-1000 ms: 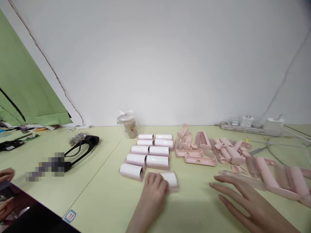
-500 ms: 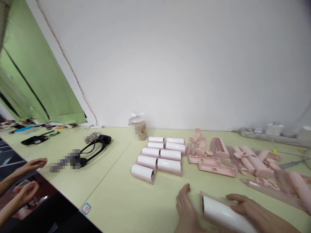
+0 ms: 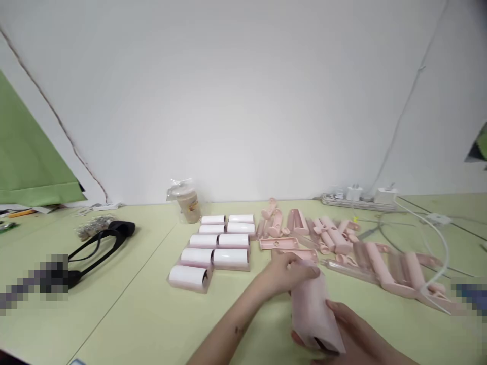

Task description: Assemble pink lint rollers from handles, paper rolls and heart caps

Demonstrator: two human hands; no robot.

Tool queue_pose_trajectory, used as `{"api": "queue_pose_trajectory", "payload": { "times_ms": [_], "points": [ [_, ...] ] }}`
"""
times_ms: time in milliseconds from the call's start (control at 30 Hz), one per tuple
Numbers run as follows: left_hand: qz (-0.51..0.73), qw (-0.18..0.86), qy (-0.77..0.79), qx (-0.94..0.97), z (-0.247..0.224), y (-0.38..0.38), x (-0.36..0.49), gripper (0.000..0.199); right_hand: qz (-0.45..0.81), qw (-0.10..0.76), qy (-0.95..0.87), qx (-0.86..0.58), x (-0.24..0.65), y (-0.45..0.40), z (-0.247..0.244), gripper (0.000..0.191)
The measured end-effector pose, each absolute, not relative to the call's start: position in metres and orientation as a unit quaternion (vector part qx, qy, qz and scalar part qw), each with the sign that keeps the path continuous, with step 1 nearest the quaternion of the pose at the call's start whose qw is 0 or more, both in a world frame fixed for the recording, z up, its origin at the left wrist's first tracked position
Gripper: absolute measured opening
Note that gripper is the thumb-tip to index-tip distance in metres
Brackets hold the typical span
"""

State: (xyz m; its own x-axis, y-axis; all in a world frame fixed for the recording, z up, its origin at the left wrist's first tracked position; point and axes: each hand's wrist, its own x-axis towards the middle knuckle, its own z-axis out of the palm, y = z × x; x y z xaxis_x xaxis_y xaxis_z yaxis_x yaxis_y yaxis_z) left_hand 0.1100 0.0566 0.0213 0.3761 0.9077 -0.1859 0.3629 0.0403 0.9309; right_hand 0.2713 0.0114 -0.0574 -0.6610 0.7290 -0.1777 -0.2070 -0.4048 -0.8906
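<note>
Both my hands are on a pink-backed roll [image 3: 314, 309], which is tilted with its pink side up and a dark opening at the near end. My left hand [image 3: 285, 274] is closed round its far end, the thumb lying across the top. Gripping the near right side is my right hand [image 3: 352, 329], some of its fingers hidden under the roll. To the left, several similar white rolls [image 3: 230, 258] with pinkish undersides lie in two columns. Just beyond my left hand are open pink trough-shaped parts [image 3: 279, 244].
More pink plastic parts [image 3: 337, 241] and clear tubes [image 3: 352, 271] spread to the right. A bagged cup [image 3: 189, 205] stands near the wall. Black headgear [image 3: 101, 253] lies at left. Along the back right is a power strip [image 3: 361, 201] with chargers and a white cable [image 3: 443, 243].
The view has swung right, and the other person's hands have left it. The roll in my hands has turned from white side to pink side up. My left hand now grips it too.
</note>
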Motion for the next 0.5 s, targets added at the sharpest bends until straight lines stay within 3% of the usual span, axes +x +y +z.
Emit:
{"api": "queue_pose_trajectory", "payload": {
  "times_ms": [100,333,500],
  "points": [
    [0.229,0.550,0.470,0.652,0.027,0.069,0.114,0.030,0.898,0.240,-0.298,-0.217,0.271,0.014,-0.057,0.061],
    [0.330,0.515,0.484,0.626,0.032,0.064,0.091,0.028,0.903,0.296,-0.160,-0.266,0.272,0.021,-0.054,0.039],
    [0.476,0.516,0.443,0.558,-0.002,0.061,0.066,0.049,0.871,0.355,-0.257,-0.224,0.278,0.030,-0.048,0.026]
  ]
}}
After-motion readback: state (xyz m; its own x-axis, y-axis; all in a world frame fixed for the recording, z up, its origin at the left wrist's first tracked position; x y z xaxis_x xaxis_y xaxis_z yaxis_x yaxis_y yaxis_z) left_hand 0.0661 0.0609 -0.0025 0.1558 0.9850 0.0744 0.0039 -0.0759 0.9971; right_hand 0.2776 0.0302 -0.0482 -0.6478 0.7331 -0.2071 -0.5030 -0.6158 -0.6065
